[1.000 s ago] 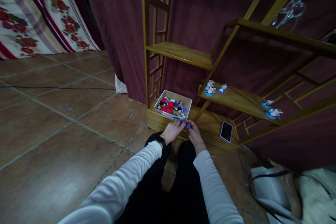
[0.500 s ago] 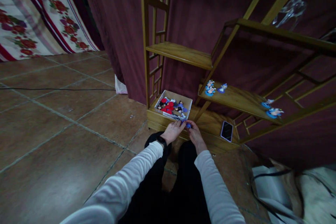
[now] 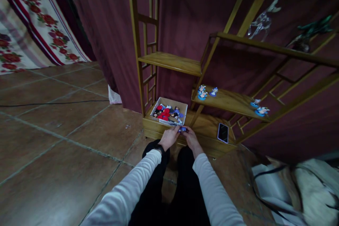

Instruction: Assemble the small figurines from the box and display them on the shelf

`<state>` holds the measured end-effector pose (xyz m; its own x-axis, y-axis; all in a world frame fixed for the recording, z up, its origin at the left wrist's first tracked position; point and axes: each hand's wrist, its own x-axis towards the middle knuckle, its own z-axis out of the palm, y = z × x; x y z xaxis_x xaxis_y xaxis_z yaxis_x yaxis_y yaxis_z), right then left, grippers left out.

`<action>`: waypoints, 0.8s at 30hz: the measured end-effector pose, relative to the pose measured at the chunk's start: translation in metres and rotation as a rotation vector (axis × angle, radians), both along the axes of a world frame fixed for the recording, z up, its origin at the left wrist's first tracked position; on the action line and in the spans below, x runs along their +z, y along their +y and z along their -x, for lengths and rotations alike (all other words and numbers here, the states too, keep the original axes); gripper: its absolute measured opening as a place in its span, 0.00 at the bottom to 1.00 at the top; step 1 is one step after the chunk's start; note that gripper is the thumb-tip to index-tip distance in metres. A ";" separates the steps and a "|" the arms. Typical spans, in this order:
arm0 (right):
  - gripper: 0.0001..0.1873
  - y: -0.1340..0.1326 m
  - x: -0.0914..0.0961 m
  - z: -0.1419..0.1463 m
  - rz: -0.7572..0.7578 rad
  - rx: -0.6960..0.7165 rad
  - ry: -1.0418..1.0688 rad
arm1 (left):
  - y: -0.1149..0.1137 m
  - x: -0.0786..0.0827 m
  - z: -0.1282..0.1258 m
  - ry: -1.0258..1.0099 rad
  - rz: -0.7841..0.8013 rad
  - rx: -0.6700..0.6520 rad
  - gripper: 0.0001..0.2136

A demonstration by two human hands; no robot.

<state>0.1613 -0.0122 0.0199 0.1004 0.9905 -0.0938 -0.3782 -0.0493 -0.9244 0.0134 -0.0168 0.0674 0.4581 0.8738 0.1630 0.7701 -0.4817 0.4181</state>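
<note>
Between my fingertips is a small purple figurine (image 3: 182, 129), partly covered by the fingers. My left hand (image 3: 169, 138) pinches it from the left, and my right hand (image 3: 191, 137) grips it from the right. Just beyond them, on the low base of the wooden shelf, sits an open cardboard box (image 3: 172, 101) of small figurines with red, purple and dark parts. On the shelf to the right, a purple-based figurine (image 3: 213, 91) stands beside blue-based figurines (image 3: 202, 94). More blue-based figurines (image 3: 261, 111) are at that shelf's right end.
A phone (image 3: 222, 132) lies on the base board, right of my hands. Glass animal ornaments (image 3: 262, 23) stand on the upper right shelf (image 3: 275, 50). Bags (image 3: 312, 183) rest on the floor at right. A black cable (image 3: 53, 103) crosses the tiles at left.
My view has turned slightly right and upward, so the shelf appears further left and lower. Both hands still hold the purple figurine, which shows a little more between the fingers.
</note>
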 end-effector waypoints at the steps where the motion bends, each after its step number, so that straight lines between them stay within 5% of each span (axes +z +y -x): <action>1: 0.17 0.000 0.000 0.000 0.004 -0.001 0.005 | 0.001 -0.001 0.000 -0.047 0.026 0.016 0.16; 14: 0.16 0.000 0.005 0.002 0.051 -0.028 0.130 | 0.032 -0.040 -0.006 -0.778 0.367 0.083 0.15; 24: 0.18 0.002 0.007 0.003 0.067 0.000 0.140 | 0.038 -0.039 -0.006 -1.088 0.773 0.135 0.16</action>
